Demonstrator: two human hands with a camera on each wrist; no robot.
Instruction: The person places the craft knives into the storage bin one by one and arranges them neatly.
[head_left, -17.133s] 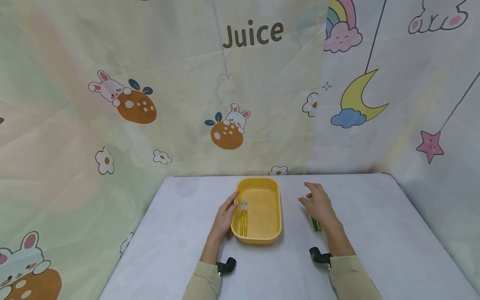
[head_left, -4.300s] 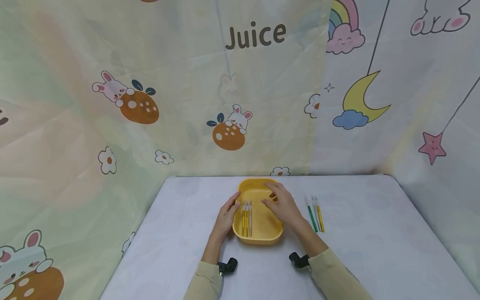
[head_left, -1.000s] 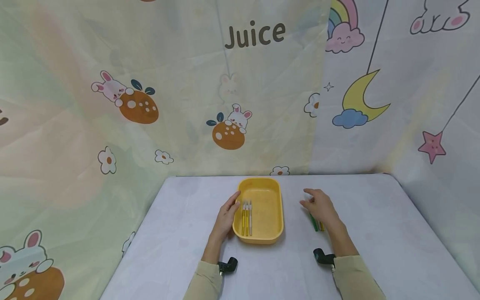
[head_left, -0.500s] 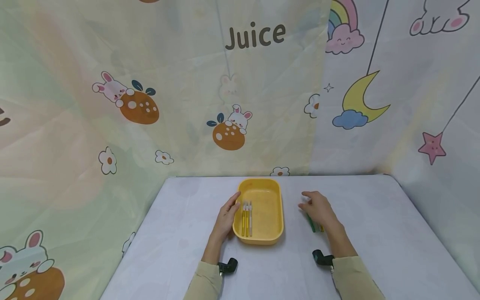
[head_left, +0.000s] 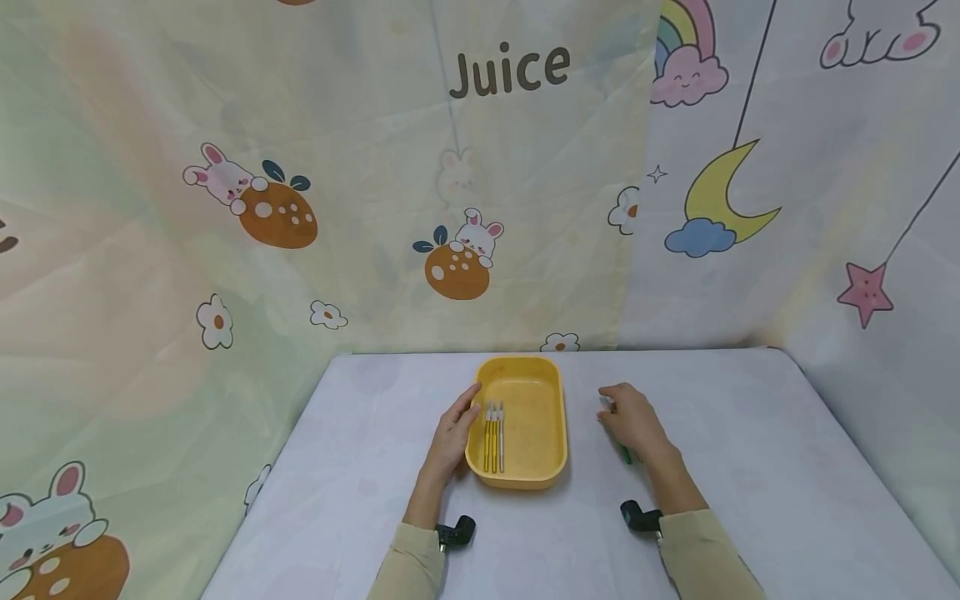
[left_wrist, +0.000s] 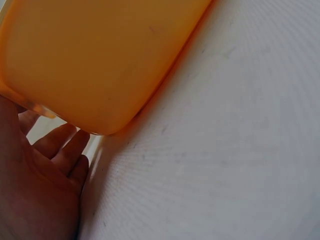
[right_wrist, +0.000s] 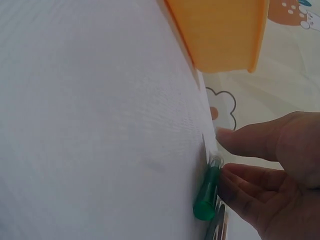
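Observation:
My left hand [head_left: 448,442] rests against the left side of a yellow plastic tray [head_left: 528,479]; the left wrist view shows its fingers [left_wrist: 70,150] at the tray's corner. Inside the tray, side by side, lie two slim yellow pen-like sticks [head_left: 491,450] and a silvery one [head_left: 502,450], all with pale pointed tips. To the tray's right, my right hand [head_left: 633,425] is low over the table. In the right wrist view its fingertips are right at a green stick [right_wrist: 206,197] with a clear tip, and the thumb stands apart above. Other sticks [right_wrist: 218,225] show partly behind it.
A white cloth-covered table [head_left: 375,492] carries everything. Its back edge meets a printed fabric backdrop [head_left: 360,167], with more fabric along both sides. Black wrist cameras [head_left: 455,531] are worn on both wrists.
Over the last second my right hand has shifted slightly left and down, now covering the yellow stick ends. Since the first frame, a silvery stick has joined the two yellow ones. My left hand stays put.

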